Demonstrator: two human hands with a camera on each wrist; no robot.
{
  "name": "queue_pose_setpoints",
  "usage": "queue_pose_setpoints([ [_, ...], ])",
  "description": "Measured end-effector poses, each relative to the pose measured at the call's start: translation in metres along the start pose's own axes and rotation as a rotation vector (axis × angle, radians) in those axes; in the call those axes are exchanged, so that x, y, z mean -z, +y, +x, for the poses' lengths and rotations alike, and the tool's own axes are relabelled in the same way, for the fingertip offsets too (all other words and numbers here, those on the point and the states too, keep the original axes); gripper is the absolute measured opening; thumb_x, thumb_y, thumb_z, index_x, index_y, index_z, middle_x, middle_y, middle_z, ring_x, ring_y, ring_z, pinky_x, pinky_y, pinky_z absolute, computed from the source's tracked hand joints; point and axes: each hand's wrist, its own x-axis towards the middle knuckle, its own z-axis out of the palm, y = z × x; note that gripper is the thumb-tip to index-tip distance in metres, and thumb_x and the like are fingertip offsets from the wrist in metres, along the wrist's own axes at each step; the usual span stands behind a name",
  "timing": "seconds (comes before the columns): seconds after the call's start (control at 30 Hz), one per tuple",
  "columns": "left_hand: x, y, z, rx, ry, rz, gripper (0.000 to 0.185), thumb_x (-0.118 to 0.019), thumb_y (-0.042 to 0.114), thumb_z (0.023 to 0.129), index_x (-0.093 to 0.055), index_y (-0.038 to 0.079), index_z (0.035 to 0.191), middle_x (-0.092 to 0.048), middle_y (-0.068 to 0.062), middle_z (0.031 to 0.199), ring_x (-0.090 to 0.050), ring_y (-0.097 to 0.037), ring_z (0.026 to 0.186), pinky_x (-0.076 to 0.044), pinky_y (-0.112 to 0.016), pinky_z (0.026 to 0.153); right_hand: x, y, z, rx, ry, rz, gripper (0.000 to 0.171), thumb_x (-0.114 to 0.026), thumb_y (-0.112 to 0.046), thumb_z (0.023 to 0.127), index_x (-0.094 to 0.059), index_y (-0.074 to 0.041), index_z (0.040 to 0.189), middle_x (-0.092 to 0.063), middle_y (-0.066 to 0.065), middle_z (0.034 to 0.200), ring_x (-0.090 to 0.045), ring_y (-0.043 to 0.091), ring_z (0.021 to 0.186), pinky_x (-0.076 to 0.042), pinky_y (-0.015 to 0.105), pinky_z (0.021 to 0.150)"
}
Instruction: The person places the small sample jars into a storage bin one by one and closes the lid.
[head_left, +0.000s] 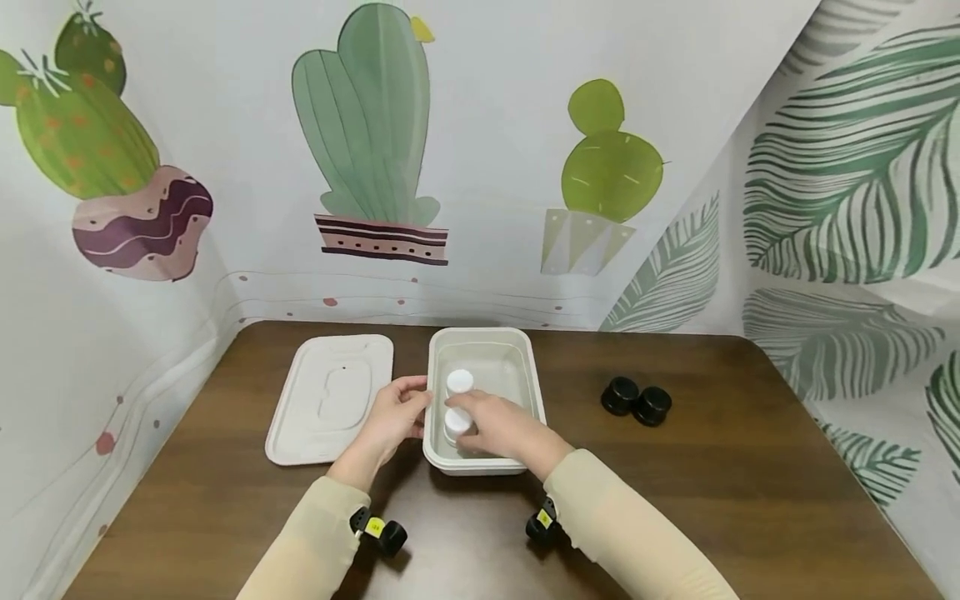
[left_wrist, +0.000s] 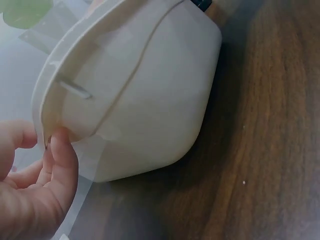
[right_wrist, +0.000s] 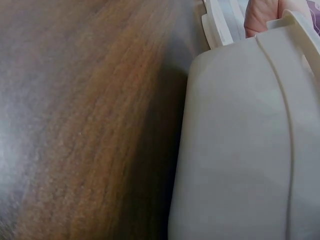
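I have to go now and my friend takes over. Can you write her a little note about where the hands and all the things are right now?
Left hand: fingers on the left rim of the white container, steadying it.
Right hand: reaching inside the container, fingers on the nearer white-capped jar; how firmly it grips cannot be told.
In the container: two white-capped jars, the second one just behind the first.
Outside: the container's lid lies flat on the table to its left; two black-capped jars stand to its right.
Done, it seems: two white jars inside. Probably left: the black jars and the lid.
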Motion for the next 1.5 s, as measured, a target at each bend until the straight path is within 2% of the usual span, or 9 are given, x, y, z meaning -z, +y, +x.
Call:
queue_pose_setpoints([
  [0.23,-0.006,-0.007,-0.003,0.008,-0.014,-0.03,0.039,-0.054,0.006,0.092,-0.047,-0.003,0.129,-0.061,-0.013,0.092,-0.06,-0.014,0.062,-0.053,-0.027,0.052,0.0,0.005,-0.009,0.011,-0.019,-0.021,0.057,-0.071,-0.028,0.081,-0.051,-0.017,0.133,-0.057,0.003,0.13,-0.056,0.014,0.109,-0.047,0.033,0.096],
  [0.47,0.001,-0.002,-0.001,0.002,-0.023,0.011,0.041,-0.054,0.009,0.092,-0.046,-0.003,0.131,-0.061,-0.015,0.095,-0.061,-0.013,0.064,-0.053,-0.026,0.053,-0.001,0.001,-0.004,0.002,-0.01,0.005,0.06,-0.072,-0.03,0.082,-0.049,-0.016,0.135,-0.058,0.004,0.129,-0.057,0.015,0.11,-0.047,0.033,0.096],
  [0.67,0.008,0.003,0.001,0.004,-0.025,0.058,0.041,-0.053,0.011,0.093,-0.047,-0.003,0.131,-0.063,-0.02,0.101,-0.063,-0.016,0.068,-0.054,-0.026,0.053,0.001,-0.002,0.001,0.023,0.061,-0.024,0.058,-0.068,-0.039,0.084,-0.052,-0.013,0.133,-0.061,0.005,0.123,-0.059,0.015,0.105,-0.049,0.032,0.091],
  [0.87,0.005,0.004,0.001,0.0,-0.014,0.06,0.04,-0.053,0.013,0.094,-0.048,-0.002,0.13,-0.063,-0.02,0.101,-0.064,-0.016,0.07,-0.055,-0.027,0.056,0.01,-0.003,-0.002,0.023,0.117,-0.054,0.055,-0.067,-0.045,0.084,-0.057,-0.013,0.127,-0.063,0.005,0.119,-0.061,0.016,0.1,-0.051,0.034,0.088],
  [0.97,0.004,0.004,-0.002,-0.002,-0.011,0.061,0.041,-0.053,0.014,0.094,-0.048,-0.003,0.13,-0.063,-0.019,0.101,-0.064,-0.015,0.07,-0.055,-0.027,0.057,0.014,-0.002,-0.006,0.025,0.15,-0.025,0.05,-0.065,-0.044,0.085,-0.059,-0.012,0.123,-0.064,0.004,0.117,-0.062,0.016,0.099,-0.051,0.033,0.087],
  [1.13,0.003,0.004,-0.006,0.007,-0.005,0.064,0.04,-0.053,0.013,0.095,-0.048,-0.003,0.13,-0.062,-0.021,0.103,-0.064,-0.016,0.071,-0.055,-0.027,0.056,0.021,0.004,-0.02,0.031,0.246,0.08,0.041,-0.062,-0.041,0.088,-0.062,-0.014,0.118,-0.066,0.001,0.114,-0.063,0.016,0.1,-0.052,0.032,0.086],
  [1.37,0.0,0.003,-0.01,0.005,0.011,0.071,0.043,-0.055,0.017,0.095,-0.046,-0.001,0.133,-0.06,-0.024,0.11,-0.065,-0.018,0.075,-0.056,-0.028,0.059,0.034,0.027,-0.05,0.087,0.512,0.133,0.029,-0.068,-0.029,0.086,-0.067,-0.011,0.109,-0.068,0.0,0.107,-0.064,0.016,0.093,-0.054,0.03,0.078],
  [1.5,0.0,0.004,-0.013,-0.009,0.026,0.082,0.046,-0.056,0.021,0.095,-0.045,-0.001,0.134,-0.059,-0.025,0.113,-0.065,-0.018,0.077,-0.056,-0.028,0.062,0.041,0.042,-0.064,0.077,0.589,0.193,0.028,-0.069,-0.025,0.086,-0.066,-0.009,0.109,-0.066,0.003,0.108,-0.064,0.02,0.094,-0.055,0.033,0.079],
])
